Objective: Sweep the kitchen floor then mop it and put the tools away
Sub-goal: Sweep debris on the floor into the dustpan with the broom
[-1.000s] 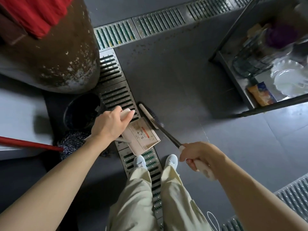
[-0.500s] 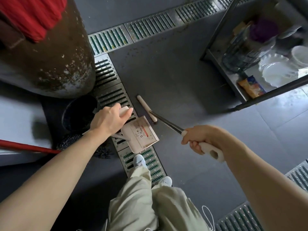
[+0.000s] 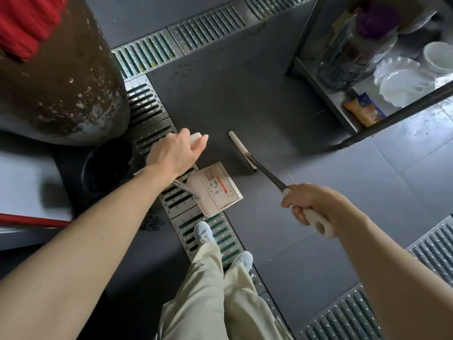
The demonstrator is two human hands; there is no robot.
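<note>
Left hand (image 3: 172, 153) grasps the beige plastic dustpan (image 3: 215, 190), label unreadable; right hand (image 3: 310, 204) grips the white-handled broom (image 3: 259, 168).

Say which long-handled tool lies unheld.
The red-handled mop at the left edge; the broom and dustpan each have a hand on their grip.

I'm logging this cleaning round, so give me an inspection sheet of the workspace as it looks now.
Surface: dark grey tiled floor crossed by slotted metal drain grates.
Job's things: cream long-handled dustpan on the grate edge; cream-headed broom on the floor; red mop handle at left.
Clutter: black bucket; large rusty cylinder.
Hands: left hand grips the dustpan handle; right hand grips the broom handle.
Cables: nothing seen.
Surroundings: metal shelf rack with white dishes.
</note>
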